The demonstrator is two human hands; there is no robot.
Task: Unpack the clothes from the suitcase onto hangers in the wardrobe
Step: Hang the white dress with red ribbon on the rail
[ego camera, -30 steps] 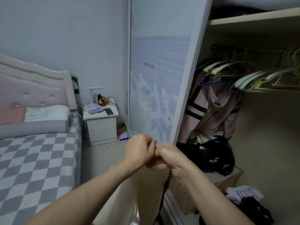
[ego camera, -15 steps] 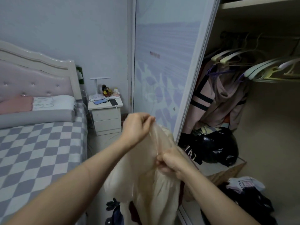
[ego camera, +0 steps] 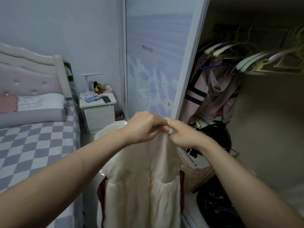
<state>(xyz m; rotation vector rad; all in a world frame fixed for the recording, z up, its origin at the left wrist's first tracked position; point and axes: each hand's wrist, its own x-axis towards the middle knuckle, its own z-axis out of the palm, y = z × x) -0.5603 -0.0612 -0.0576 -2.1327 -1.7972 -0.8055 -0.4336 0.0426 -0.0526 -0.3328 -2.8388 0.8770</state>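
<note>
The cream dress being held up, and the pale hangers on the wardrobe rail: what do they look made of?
The cream gathered dress looks like thin, soft woven fabric, perhaps cotton or chiffon: it drapes in fine folds with a faint sheen. The pale curved hangers look like smooth moulded plastic, though blur leaves that uncertain.

Checked bed point(ego camera: 37, 145) with pillows point(ego camera: 39, 102) at its head, white nightstand point(ego camera: 98, 111) beside it carrying phones point(ego camera: 106, 99), lamp point(ego camera: 90, 78), small figurines point(ego camera: 102, 88)
</note>
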